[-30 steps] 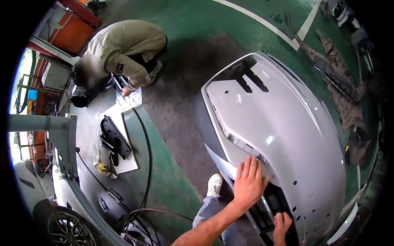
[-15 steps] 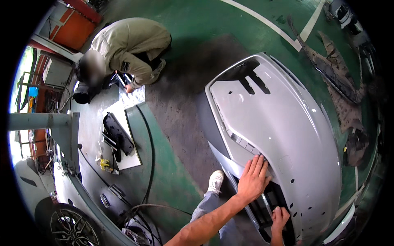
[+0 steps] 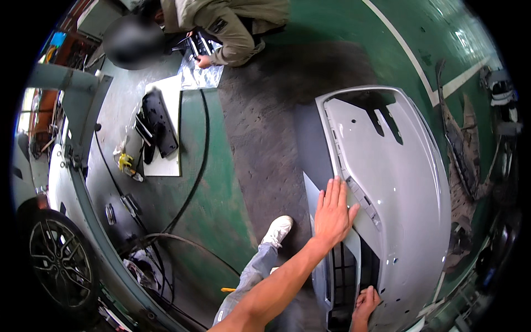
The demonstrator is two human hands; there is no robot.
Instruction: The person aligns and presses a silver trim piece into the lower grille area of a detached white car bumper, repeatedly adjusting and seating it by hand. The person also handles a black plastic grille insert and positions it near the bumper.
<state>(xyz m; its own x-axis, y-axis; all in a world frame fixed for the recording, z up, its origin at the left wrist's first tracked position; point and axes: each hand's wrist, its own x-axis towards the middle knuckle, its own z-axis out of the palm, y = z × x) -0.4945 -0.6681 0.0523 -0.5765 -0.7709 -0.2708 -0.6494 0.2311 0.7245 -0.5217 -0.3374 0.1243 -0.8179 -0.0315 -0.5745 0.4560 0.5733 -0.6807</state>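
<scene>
A silver-grey car bumper cover [image 3: 409, 193] lies in front of me to the right, with a row of clips or slots along its inner edge. My left hand [image 3: 333, 216] lies on that edge, open, fingers straight and close together, thumb apart. Below its palm runs a pale trim strip [image 3: 353, 252] beside a black grille [image 3: 342, 271]. My right hand [image 3: 366, 303] is at the near end of the dark opening between grille and bumper. Its fingers are curled; what they hold, if anything, is hidden.
A crouching person [image 3: 238, 27] handles black parts over a clear plastic sheet [image 3: 199, 74]. Black trim pieces [image 3: 159, 124] lie on a white board [image 3: 172, 160]. A black hose [image 3: 204, 133] crosses the floor. A car wheel [image 3: 61, 257] stands left; worn panels [image 3: 464, 149] lie right.
My left hand has slid farther from me along the clipped edge of the bumper. The right hand stays by the dark opening, fingers still curled. The whole view has shifted.
</scene>
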